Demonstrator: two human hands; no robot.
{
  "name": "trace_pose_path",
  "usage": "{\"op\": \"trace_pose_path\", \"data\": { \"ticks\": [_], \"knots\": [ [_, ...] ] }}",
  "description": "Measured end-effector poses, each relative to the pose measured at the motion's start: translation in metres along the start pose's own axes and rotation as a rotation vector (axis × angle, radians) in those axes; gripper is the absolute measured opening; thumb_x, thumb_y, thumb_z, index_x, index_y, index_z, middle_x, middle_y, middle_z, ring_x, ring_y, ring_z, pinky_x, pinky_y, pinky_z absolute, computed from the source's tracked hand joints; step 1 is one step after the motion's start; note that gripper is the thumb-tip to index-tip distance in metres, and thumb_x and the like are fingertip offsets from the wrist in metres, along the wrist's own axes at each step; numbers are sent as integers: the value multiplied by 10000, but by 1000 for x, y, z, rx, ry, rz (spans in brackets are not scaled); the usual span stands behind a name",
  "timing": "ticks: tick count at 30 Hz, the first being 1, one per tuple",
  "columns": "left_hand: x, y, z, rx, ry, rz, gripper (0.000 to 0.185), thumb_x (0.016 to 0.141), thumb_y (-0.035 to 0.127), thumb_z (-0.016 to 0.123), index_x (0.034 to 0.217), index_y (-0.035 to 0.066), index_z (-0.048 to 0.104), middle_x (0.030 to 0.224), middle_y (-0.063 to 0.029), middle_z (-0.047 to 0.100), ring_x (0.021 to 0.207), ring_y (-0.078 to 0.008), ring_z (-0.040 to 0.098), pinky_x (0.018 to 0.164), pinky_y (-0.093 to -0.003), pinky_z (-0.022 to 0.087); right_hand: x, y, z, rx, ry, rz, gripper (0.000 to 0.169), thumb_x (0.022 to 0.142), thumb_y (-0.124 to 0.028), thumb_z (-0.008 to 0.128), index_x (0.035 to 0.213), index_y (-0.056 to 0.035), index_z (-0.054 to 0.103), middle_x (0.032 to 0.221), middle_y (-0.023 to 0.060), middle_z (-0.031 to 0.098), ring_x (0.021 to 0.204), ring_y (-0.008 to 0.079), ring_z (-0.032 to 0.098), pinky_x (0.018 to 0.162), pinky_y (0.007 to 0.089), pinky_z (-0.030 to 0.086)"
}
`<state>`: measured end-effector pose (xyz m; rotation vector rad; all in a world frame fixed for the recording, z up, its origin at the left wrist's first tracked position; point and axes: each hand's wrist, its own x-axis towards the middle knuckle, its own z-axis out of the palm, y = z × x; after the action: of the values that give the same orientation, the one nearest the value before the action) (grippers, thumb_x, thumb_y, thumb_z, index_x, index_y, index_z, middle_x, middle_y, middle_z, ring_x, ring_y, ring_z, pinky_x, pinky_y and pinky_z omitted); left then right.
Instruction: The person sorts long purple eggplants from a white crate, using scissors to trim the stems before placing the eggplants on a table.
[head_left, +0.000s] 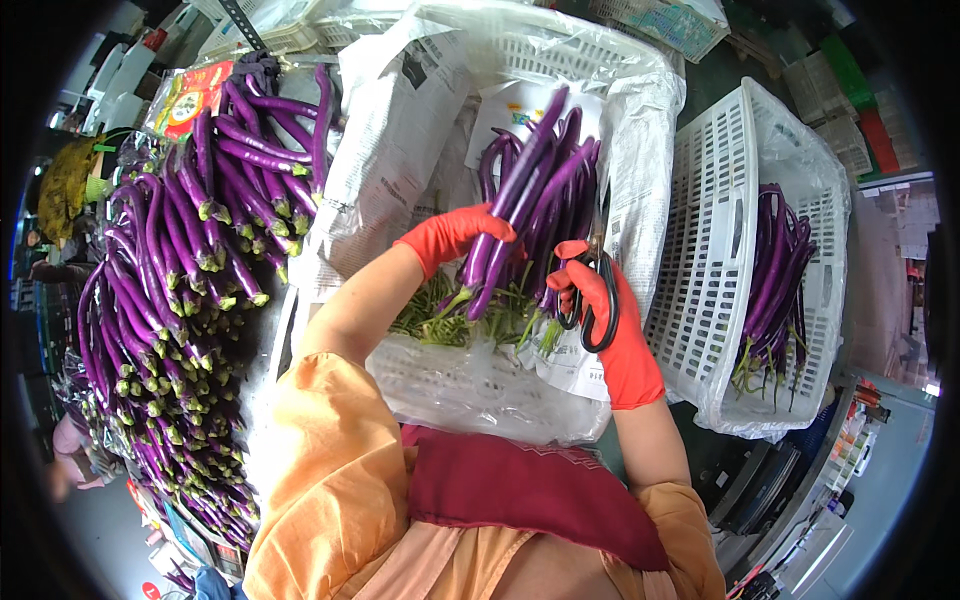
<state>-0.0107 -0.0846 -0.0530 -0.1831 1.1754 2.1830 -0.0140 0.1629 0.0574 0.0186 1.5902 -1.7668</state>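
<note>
Long purple eggplants are gripped in my left hand, which wears a red rubber glove. They slant over a white plastic crate lined with newspaper and clear plastic film. My right hand, gloved in the same red, holds black-handled scissors, their handles hanging over its fingers; their blades are hard to make out. More eggplants lie in the crate beside and under the held ones. Cut green stems are heaped below them, near the crate's front side.
Many eggplants with trimmed green caps are piled on a surface to the left, near a red and yellow printed bag. On the right stands another white crate holding long-stemmed eggplants. A person's pink sleeve shows at the far left.
</note>
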Motion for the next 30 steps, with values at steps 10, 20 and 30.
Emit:
{"op": "trace_pose_path", "data": {
  "ticks": [10, 20, 30],
  "knots": [
    [-70, 91, 32, -445, -175, 416, 632, 833, 168, 655, 1353, -89, 403, 1230, -262, 577, 1120, -359, 602, 1018, -463, 467, -11, 14, 12, -312, -200, -411, 336, 951, -244, 555, 1185, -3, 526, 1006, 88, 647, 873, 160, 623, 772, 289, 494],
    [-90, 86, 73, -522, -245, 716, 669, 841, 201, 680, 1393, -25, 376, 1323, -216, 526, 1196, -340, 550, 1078, -460, 404, -14, 33, 79, -37, -157, -542, 297, 924, -269, 619, 1125, -58, 560, 927, 5, 584, 734, 118, 581, 672, 310, 523],
    [-118, 77, 91, -513, -317, 571, 636, 888, 233, 645, 1386, -61, 380, 1329, -225, 520, 1179, -338, 567, 944, -583, 489, -30, 9, 83, -192, -337, -453, 542, 825, -136, 714, 1304, -48, 477, 1147, 53, 594, 959, 129, 589, 832, 284, 494]
  ]
}}
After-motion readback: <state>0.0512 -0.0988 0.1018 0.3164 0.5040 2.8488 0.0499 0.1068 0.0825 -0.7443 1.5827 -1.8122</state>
